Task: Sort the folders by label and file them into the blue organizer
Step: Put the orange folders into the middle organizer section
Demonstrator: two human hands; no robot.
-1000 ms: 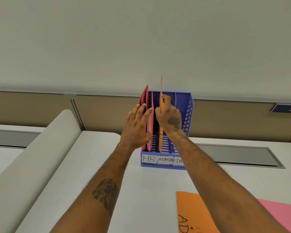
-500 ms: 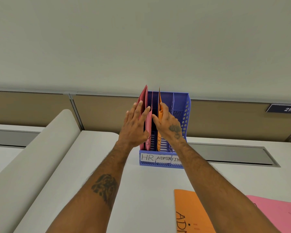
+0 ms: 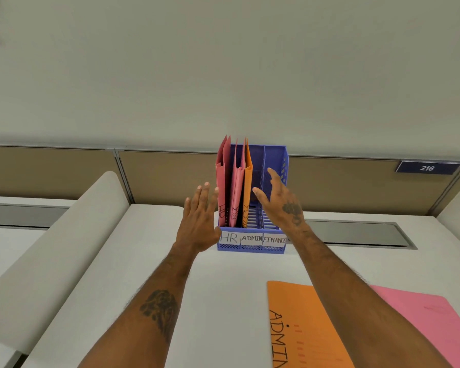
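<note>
Head view: orange folder [image 3: 248,192] upright in blue organizer [image 3: 274,155] (hands empty).

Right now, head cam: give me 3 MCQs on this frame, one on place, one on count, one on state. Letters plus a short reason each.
1. Where does the upright orange folder stand in the blue organizer?
A. the far right slot
B. the middle of the organizer, just right of the pink folders
C. flat on the desk

2. How many folders stand in the organizer?
A. one
B. three
C. five

3. What are the hands doing?
A. both open, holding nothing
B. the left grips a folder
C. the right grips a pen

Answers:
1 B: it stands beside the pink folders, above the ADMIN label.
2 B: two pink and one orange.
3 A: the left hand and right hand have spread fingers, clear of the folders.
</note>
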